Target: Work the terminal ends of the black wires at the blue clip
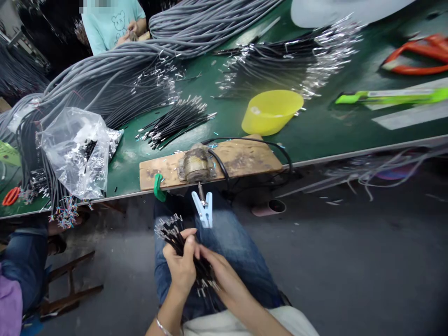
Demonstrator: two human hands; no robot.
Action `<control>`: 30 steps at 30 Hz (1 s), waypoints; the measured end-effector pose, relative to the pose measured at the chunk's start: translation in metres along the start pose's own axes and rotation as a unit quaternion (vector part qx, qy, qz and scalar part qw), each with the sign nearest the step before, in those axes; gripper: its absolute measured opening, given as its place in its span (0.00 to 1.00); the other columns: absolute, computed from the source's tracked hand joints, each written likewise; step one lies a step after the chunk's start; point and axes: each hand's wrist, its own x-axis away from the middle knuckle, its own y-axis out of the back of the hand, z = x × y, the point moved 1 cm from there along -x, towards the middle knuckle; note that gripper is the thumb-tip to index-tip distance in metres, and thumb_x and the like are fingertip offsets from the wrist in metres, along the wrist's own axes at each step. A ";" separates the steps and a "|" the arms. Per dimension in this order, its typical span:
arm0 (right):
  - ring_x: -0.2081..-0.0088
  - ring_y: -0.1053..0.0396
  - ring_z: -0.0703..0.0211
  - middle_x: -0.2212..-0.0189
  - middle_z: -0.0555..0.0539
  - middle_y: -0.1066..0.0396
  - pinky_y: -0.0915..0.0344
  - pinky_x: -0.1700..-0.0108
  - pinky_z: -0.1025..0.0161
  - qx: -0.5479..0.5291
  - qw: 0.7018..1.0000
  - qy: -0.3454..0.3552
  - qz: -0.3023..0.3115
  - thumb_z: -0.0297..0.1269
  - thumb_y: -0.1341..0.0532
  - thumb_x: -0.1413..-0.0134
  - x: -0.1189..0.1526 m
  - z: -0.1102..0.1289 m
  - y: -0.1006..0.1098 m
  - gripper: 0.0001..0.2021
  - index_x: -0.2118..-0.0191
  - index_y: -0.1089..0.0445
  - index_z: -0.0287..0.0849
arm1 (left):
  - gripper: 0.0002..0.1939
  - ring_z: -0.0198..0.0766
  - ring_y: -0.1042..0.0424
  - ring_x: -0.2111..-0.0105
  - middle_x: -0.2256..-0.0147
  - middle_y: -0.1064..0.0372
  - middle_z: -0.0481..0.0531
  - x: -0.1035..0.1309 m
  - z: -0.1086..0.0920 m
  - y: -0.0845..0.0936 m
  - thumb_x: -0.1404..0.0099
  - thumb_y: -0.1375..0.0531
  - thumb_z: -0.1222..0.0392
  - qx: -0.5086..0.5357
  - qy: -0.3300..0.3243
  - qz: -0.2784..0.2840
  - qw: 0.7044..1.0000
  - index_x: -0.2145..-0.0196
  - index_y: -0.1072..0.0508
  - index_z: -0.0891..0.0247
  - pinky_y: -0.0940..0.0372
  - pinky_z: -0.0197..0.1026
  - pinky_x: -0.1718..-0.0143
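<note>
Over my lap I hold a bundle of short black cables (pixel 175 238) with silvery, stripped-looking ends. My left hand (pixel 181 267) is wrapped round its middle, thumb on top. Against the bundle's lower right side, my right hand (pixel 224 274) closes with its fingertips near the left thumb; part of its grip is hidden. Just beyond my hands, a light blue clothes-peg-like clip (pixel 203 210) hangs at the shaft of a small motor (pixel 196 164). The motor sits on a wooden board (pixel 245 156) at the table edge.
On the green table (pixel 224 123) lie a pile of short black cables (pixel 178 122), a yellow ring (pixel 271 112), long grey cables (pixel 115 58), a plastic bag (pixel 79 149) and orange-handled scissors (pixel 420 55). A co-worker (pixel 114 25) sits across; another person's leg (pixel 24 256) shows at left beside a wooden stool (pixel 70 291).
</note>
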 end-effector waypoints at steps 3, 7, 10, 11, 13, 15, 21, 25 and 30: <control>0.71 0.32 0.54 0.77 0.47 0.28 0.35 0.67 0.60 0.172 0.968 0.159 -0.089 0.42 0.37 0.52 -0.005 0.031 0.008 0.10 0.76 0.28 0.42 | 0.22 0.24 0.50 0.90 0.90 0.49 0.39 0.000 0.002 0.005 0.50 0.36 0.44 0.011 0.072 0.029 0.997 0.70 0.23 0.70 0.48 0.30 0.88; 0.70 0.34 0.55 0.76 0.47 0.30 0.37 0.67 0.60 0.330 0.883 0.331 -0.045 0.41 0.38 0.50 -0.013 0.073 0.001 0.08 0.74 0.29 0.43 | 0.15 0.27 0.46 0.89 0.89 0.45 0.42 0.006 -0.003 0.013 0.51 0.34 0.51 -0.076 0.080 0.035 0.993 0.73 0.22 0.69 0.48 0.31 0.88; 0.68 0.33 0.55 0.73 0.48 0.29 0.36 0.64 0.58 0.384 0.856 0.345 0.025 0.40 0.38 0.50 -0.017 0.088 -0.007 0.06 0.69 0.29 0.43 | 0.05 0.31 0.39 0.85 0.85 0.37 0.45 0.009 -0.013 0.018 0.51 0.34 0.61 -0.130 0.008 0.037 0.991 0.76 0.23 0.65 0.42 0.33 0.84; 0.69 0.33 0.56 0.72 0.48 0.29 0.36 0.62 0.58 0.391 0.852 0.346 0.048 0.39 0.38 0.50 -0.018 0.090 -0.009 0.06 0.67 0.30 0.43 | 0.03 0.33 0.37 0.83 0.84 0.35 0.46 0.009 -0.016 0.019 0.51 0.35 0.64 -0.149 -0.015 0.048 0.988 0.74 0.23 0.65 0.41 0.34 0.83; 0.69 0.33 0.57 0.73 0.49 0.29 0.36 0.63 0.58 0.393 0.845 0.355 0.077 0.36 0.40 0.47 -0.018 0.092 -0.010 0.04 0.66 0.30 0.43 | 0.06 0.35 0.35 0.81 0.83 0.33 0.47 0.010 -0.020 0.020 0.49 0.37 0.67 -0.177 -0.040 0.081 0.980 0.70 0.22 0.64 0.40 0.34 0.81; 0.69 0.33 0.57 0.73 0.49 0.30 0.36 0.64 0.60 0.389 0.840 0.367 0.087 0.33 0.42 0.45 -0.017 0.092 -0.009 0.04 0.67 0.30 0.43 | 0.08 0.37 0.34 0.81 0.83 0.33 0.47 0.010 -0.021 0.020 0.49 0.38 0.68 -0.186 -0.048 0.109 0.975 0.68 0.22 0.63 0.39 0.35 0.81; 0.66 0.32 0.56 0.70 0.46 0.29 0.35 0.65 0.62 0.364 0.841 0.368 0.158 0.32 0.41 0.47 -0.014 0.093 -0.003 0.05 0.63 0.31 0.43 | 0.06 0.42 0.28 0.75 0.80 0.29 0.51 0.007 -0.013 0.015 0.48 0.40 0.68 -0.152 -0.028 0.169 0.973 0.80 0.25 0.64 0.32 0.41 0.71; 0.69 0.33 0.58 0.74 0.48 0.32 0.36 0.67 0.63 0.343 0.855 0.357 0.153 0.32 0.40 0.48 -0.015 0.090 -0.002 0.02 0.71 0.31 0.42 | 0.05 0.42 0.27 0.73 0.78 0.27 0.51 0.006 -0.010 0.009 0.49 0.40 0.68 -0.127 0.004 0.186 0.974 0.77 0.23 0.65 0.32 0.41 0.69; 0.74 0.37 0.62 0.78 0.50 0.35 0.39 0.73 0.66 0.295 0.877 0.367 0.090 0.28 0.43 0.46 -0.017 0.088 -0.005 0.08 0.76 0.34 0.42 | 0.05 0.34 0.34 0.81 0.81 0.31 0.49 0.008 -0.003 0.008 0.52 0.35 0.62 -0.082 0.014 0.068 0.994 0.78 0.26 0.66 0.36 0.36 0.77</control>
